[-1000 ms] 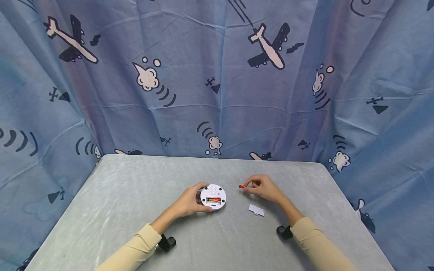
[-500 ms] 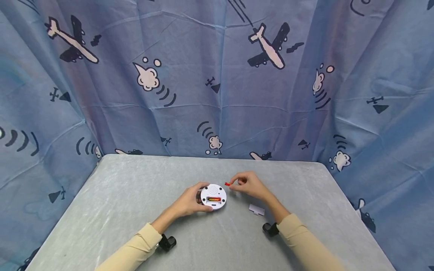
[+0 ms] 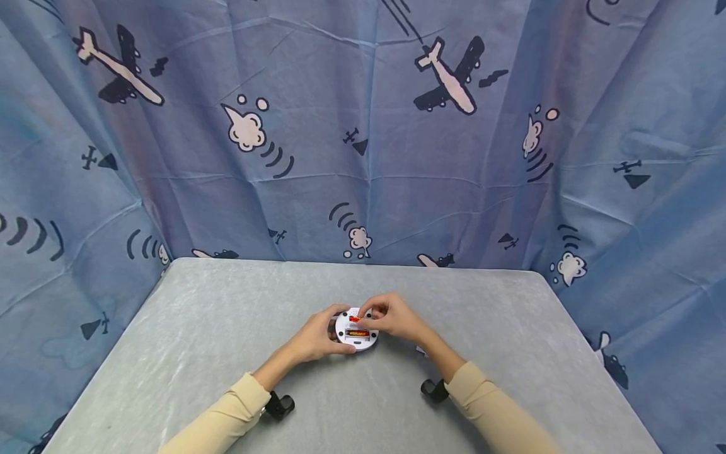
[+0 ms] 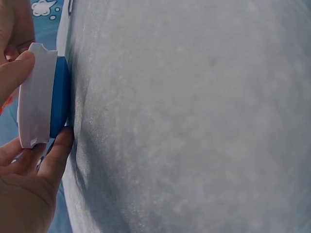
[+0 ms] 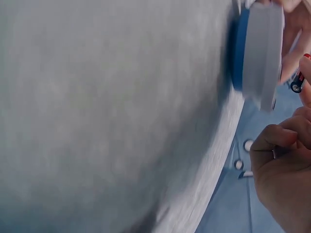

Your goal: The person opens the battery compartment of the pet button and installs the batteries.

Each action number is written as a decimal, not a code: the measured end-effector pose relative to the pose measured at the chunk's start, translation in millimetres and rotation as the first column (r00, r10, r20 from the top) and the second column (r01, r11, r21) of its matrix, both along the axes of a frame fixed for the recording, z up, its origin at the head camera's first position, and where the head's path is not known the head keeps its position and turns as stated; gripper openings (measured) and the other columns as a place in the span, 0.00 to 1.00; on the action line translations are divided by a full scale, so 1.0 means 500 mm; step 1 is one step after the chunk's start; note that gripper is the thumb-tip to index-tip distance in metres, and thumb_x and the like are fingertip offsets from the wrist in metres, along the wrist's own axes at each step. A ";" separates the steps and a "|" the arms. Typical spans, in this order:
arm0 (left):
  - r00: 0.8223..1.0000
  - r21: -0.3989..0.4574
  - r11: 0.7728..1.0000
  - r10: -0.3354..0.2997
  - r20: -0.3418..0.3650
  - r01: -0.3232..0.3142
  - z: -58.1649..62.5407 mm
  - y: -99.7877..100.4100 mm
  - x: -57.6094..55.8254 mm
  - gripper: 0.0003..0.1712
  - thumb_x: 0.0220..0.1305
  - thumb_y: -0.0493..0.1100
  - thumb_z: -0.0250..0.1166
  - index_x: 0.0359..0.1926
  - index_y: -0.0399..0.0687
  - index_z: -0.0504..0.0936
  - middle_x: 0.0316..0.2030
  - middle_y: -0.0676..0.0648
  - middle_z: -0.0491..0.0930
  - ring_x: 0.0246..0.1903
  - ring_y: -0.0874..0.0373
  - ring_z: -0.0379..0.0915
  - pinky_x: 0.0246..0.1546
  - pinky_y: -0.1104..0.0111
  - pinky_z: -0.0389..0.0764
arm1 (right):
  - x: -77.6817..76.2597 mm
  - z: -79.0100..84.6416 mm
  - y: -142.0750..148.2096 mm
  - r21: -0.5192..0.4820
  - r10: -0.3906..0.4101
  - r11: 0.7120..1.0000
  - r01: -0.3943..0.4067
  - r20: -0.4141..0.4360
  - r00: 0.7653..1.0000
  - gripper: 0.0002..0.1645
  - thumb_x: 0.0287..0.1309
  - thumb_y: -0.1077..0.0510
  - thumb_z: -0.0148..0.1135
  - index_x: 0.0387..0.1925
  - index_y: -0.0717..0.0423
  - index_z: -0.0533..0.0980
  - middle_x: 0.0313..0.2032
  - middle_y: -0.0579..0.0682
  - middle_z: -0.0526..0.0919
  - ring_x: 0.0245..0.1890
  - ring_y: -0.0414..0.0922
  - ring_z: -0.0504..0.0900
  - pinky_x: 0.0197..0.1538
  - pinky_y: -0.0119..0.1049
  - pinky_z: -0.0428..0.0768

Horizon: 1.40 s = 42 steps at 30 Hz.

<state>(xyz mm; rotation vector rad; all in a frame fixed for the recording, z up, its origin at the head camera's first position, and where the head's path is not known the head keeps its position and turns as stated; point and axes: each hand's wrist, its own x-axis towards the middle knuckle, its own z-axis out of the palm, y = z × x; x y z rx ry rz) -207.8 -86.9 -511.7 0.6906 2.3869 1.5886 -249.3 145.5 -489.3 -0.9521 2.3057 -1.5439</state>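
My left hand (image 3: 314, 337) grips a round white device (image 3: 347, 323) by its rim, thumb at the near side and fingers round the far side. The device lies with its underside up, showing small dark feet and a battery compartment. One red and black battery (image 3: 357, 333) sits in that compartment. Between thumb and fingertips, my right hand (image 3: 392, 315) pinches a second battery (image 3: 355, 319) just over the device, beyond the seated one. In the left wrist view the device's blue lower part (image 4: 60, 97) faces the tabletop. The right wrist view shows the pinched battery's end (image 5: 297, 85).
A small white cover (image 3: 421, 350) lies on the grey table (image 3: 255, 296) to the right of the device, mostly hidden by my right forearm. A blue curtain (image 3: 306, 157) with a plane print hangs behind the table's far edge.
My right hand has moved left with the pinched battery, from beside the device to over it. Its forearm now hides most of the white cover. The left hand and device have stayed put.
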 end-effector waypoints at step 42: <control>1.000 0.001 1.000 -0.001 -0.008 0.001 0.001 -0.002 0.004 0.47 0.51 0.36 0.82 0.68 0.30 0.66 0.57 0.36 0.76 0.51 0.51 0.79 0.45 0.69 0.81 | 0.042 0.008 0.000 0.043 -0.032 0.999 0.031 0.015 0.999 0.12 0.54 0.69 0.75 0.40 0.68 0.83 0.20 0.55 0.67 0.22 0.41 0.63 0.26 0.28 0.61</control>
